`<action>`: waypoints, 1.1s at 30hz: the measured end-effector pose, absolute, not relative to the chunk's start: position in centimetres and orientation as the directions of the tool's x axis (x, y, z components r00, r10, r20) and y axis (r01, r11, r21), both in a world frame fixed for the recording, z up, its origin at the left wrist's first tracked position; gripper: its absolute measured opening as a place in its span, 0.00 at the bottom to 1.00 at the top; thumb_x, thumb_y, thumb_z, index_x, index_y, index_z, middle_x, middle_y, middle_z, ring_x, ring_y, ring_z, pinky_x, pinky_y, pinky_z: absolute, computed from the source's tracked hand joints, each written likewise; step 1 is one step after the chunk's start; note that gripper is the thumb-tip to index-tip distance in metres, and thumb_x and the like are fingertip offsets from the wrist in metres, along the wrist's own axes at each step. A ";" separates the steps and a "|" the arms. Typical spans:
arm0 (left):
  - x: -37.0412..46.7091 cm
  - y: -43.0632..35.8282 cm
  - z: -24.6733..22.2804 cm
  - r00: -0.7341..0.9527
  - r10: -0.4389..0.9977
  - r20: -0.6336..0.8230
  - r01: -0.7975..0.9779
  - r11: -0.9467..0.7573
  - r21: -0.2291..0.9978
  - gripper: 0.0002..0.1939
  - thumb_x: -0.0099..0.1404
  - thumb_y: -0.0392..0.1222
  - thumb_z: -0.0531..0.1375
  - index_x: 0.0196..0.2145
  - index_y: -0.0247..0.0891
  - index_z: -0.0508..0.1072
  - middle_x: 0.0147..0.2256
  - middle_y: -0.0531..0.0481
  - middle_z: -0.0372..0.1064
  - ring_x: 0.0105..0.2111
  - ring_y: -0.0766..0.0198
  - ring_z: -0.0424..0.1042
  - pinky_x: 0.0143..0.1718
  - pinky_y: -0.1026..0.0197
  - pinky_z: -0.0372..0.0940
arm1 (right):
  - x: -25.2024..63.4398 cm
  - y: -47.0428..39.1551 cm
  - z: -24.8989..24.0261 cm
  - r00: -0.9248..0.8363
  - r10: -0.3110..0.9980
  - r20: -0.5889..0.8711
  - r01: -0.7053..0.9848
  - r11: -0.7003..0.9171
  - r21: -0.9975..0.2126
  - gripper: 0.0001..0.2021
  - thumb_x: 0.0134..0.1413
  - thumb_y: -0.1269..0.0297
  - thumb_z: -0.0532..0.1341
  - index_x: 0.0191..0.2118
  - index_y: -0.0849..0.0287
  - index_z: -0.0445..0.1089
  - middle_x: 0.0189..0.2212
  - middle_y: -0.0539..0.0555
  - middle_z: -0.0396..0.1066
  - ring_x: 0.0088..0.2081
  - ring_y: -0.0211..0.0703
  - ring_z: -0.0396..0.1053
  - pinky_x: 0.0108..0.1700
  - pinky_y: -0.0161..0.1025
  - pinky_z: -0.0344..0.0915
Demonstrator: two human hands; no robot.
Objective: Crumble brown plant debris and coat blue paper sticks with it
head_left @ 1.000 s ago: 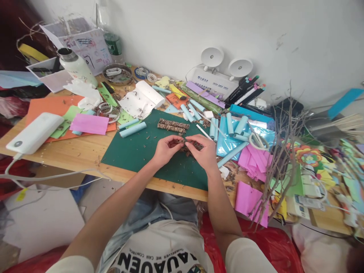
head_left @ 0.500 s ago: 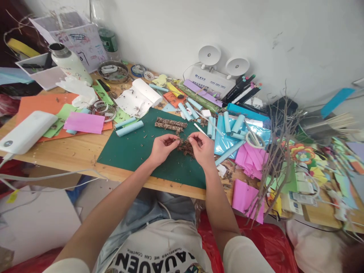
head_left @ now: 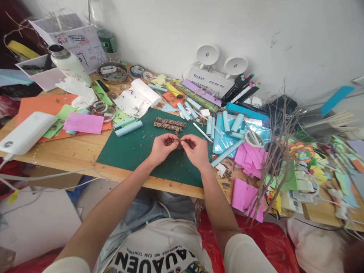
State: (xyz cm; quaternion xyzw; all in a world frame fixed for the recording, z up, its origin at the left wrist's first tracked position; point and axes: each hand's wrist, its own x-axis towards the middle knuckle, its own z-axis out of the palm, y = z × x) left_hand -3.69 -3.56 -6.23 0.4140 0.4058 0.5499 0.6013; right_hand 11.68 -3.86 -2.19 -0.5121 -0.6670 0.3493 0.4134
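Note:
Over the green cutting mat (head_left: 127, 148), my left hand (head_left: 164, 148) and my right hand (head_left: 195, 150) meet fingertip to fingertip. Both are pinched around brown dried plant bits (head_left: 179, 141), whose exact shape is mostly hidden by the fingers. More brown crumbly material lies under the fingers. Just beyond the hands, brown crumb-covered rolls (head_left: 170, 123) lie side by side on the mat. Two light blue paper rolls (head_left: 129, 128) rest at the mat's left edge. A thin white stick (head_left: 202, 132) lies beyond my right hand.
Several blue paper rolls (head_left: 226, 122), scissors (head_left: 254, 138) and pink paper (head_left: 250, 159) lie to the right, beside dry twigs (head_left: 280, 163). A white power bank (head_left: 27, 132), pink sheet (head_left: 84, 122) and open bottle (head_left: 69, 64) stand or lie left. A white lamp unit (head_left: 210, 79) is against the wall.
My right hand has moved left, bringing its fingertips against those of my left hand. My left hand has hardly moved. The view has shifted slightly.

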 end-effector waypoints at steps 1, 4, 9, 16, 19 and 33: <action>-3.7 -3.5 -6.3 0.063 0.997 -0.034 -0.339 0.053 0.939 0.13 0.51 0.44 0.71 0.32 0.35 0.76 0.28 0.51 0.74 0.28 0.67 0.72 0.34 0.62 0.70 | 11.8 -3.7 -2.5 -0.116 0.980 0.161 0.332 0.191 -0.924 0.05 0.53 0.63 0.62 0.33 0.57 0.73 0.28 0.51 0.74 0.28 0.40 0.71 0.32 0.37 0.70; -3.8 -3.3 -6.5 0.047 0.997 -0.058 -0.420 0.073 0.905 0.14 0.51 0.45 0.71 0.33 0.35 0.76 0.29 0.51 0.74 0.28 0.67 0.73 0.35 0.62 0.69 | 12.5 -3.3 -3.0 -0.047 0.991 0.124 0.199 0.131 -0.971 0.07 0.52 0.60 0.64 0.34 0.57 0.73 0.28 0.51 0.74 0.29 0.41 0.72 0.34 0.39 0.72; -3.7 -3.2 -6.6 0.041 0.997 -0.063 -0.460 0.075 0.885 0.16 0.50 0.45 0.73 0.34 0.36 0.76 0.30 0.51 0.75 0.31 0.65 0.75 0.39 0.60 0.70 | 13.2 -3.3 -2.3 -0.050 0.978 0.201 0.420 0.203 -0.885 0.06 0.51 0.63 0.64 0.35 0.56 0.77 0.33 0.53 0.75 0.32 0.41 0.72 0.37 0.40 0.71; -3.6 -3.5 -6.2 0.077 0.996 -0.037 -0.360 0.062 0.931 0.16 0.48 0.47 0.73 0.32 0.36 0.78 0.30 0.49 0.76 0.30 0.64 0.74 0.37 0.59 0.71 | 12.7 -3.8 -1.3 -0.181 0.962 0.205 0.403 0.263 -0.876 0.08 0.55 0.63 0.63 0.39 0.54 0.78 0.39 0.54 0.76 0.36 0.42 0.74 0.38 0.40 0.73; -3.6 -3.6 -6.1 0.084 0.995 -0.044 -0.315 0.068 0.947 0.16 0.49 0.48 0.72 0.32 0.35 0.78 0.30 0.48 0.77 0.30 0.62 0.75 0.37 0.57 0.71 | 12.2 -3.9 -1.2 -0.174 0.947 0.268 0.499 0.320 -0.805 0.06 0.56 0.65 0.62 0.34 0.55 0.78 0.34 0.53 0.78 0.35 0.43 0.74 0.38 0.40 0.72; -3.7 -3.2 -7.0 -0.013 0.999 -0.038 -0.395 0.030 0.918 0.14 0.51 0.45 0.72 0.34 0.37 0.79 0.33 0.50 0.77 0.33 0.65 0.74 0.41 0.60 0.69 | 13.0 -3.4 -2.0 -0.066 0.970 0.232 0.465 0.236 -0.853 0.07 0.53 0.66 0.61 0.37 0.57 0.77 0.37 0.55 0.76 0.37 0.44 0.74 0.41 0.41 0.72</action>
